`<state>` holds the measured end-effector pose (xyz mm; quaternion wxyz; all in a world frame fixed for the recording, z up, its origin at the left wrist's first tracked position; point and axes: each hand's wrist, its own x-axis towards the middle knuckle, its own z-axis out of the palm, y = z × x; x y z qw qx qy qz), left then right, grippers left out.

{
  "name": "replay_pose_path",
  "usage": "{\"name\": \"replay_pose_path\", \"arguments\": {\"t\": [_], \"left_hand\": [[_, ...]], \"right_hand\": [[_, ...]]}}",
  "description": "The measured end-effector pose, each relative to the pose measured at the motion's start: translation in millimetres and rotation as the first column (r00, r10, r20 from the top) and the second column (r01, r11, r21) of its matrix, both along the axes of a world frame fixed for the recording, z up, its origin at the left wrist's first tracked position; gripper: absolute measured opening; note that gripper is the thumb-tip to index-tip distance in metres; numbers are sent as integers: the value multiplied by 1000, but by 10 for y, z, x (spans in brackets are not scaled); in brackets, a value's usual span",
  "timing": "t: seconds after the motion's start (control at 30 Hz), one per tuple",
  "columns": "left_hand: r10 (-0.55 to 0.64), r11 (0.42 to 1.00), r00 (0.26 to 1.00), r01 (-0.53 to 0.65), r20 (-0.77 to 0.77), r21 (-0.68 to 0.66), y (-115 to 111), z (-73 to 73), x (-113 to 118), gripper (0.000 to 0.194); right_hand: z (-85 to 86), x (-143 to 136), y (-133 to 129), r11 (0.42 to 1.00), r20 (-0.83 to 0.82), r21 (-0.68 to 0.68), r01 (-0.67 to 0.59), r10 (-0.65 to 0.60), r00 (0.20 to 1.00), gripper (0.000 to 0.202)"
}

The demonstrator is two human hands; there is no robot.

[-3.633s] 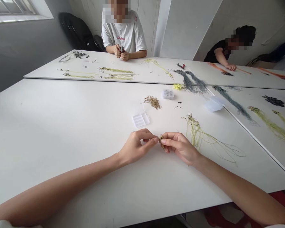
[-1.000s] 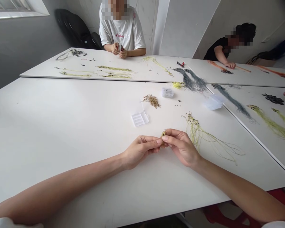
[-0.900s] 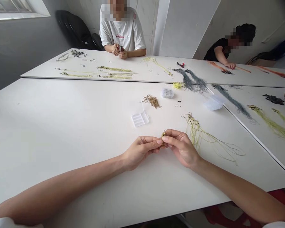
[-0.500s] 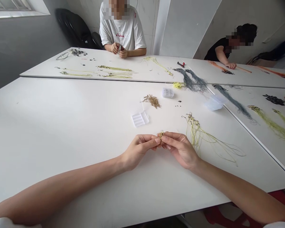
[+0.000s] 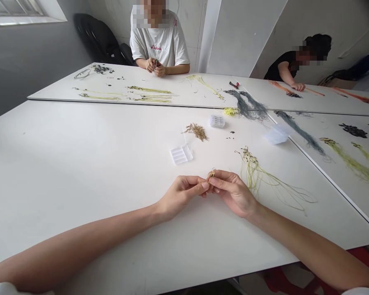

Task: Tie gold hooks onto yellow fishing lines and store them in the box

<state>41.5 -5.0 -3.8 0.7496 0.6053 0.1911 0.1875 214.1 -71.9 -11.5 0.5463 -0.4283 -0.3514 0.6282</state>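
In front of me my right hand [image 5: 236,192] pinches a small gold fish hook [image 5: 213,172] between thumb and forefinger, its bend sticking up above the fingertips. A bit of yellow line shows at the hook. My left hand [image 5: 180,194] is closed in a pinch right beside it, its fingertips meeting those of the right; what lies between them is hidden. Beyond my hands lies a heap of gold fish hooks [image 5: 197,131]. A bundle of hooks tied on yellow lines [image 5: 251,166] spreads out on the table to the right of my right hand.
Past my hands stand an open clear plastic box [image 5: 180,155], a second small box [image 5: 217,121] and a clear container [image 5: 277,134]. Grey line bundles [image 5: 249,104] lie farther back. Two people sit across the white table [image 5: 95,164], one holding a small tool [image 5: 155,64].
The hook has shifted slightly right and up with my right fingertips, and my left fingertips have slid away from it a little. The forearms stay nearly where they were.
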Motion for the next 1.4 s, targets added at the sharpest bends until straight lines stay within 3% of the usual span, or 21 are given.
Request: {"name": "replay_pose_path", "arguments": {"t": [0.13, 0.23, 0.37, 0.57, 0.77, 1.07, 1.4], "left_hand": [[93, 971, 986, -58, -141, 231, 27, 14, -42, 24], [211, 887, 963, -117, -166, 446, 57, -2, -69, 25], [266, 786, 960, -163, -88, 596, 85, -40, -84, 21], [224, 693, 974, -152, -10, 704, 106, -72, -98, 21], [132, 561, 990, -123, 59, 819, 111, -100, -104, 29], [68, 309, 996, -82, 64, 948, 66, -115, -98, 33], [52, 231, 999, -24, 12, 973, -4, -95, -79, 19]], "right_hand": [[46, 102, 13, 1000, 114, -17, 7, -5, 993, 12], [86, 189, 24, 993, 168, -22, -112, 114, 979, 13], [107, 256, 30, 969, 189, -47, -243, 247, 950, 12], [80, 293, 18, 964, 254, -96, -248, 265, 930, 14], [83, 320, 1, 961, 326, -135, -241, 272, 905, 18], [132, 343, 3, 943, 283, -198, -268, 317, 905, 28], [126, 264, -13, 922, 252, -171, -346, 381, 890, 30]]}}
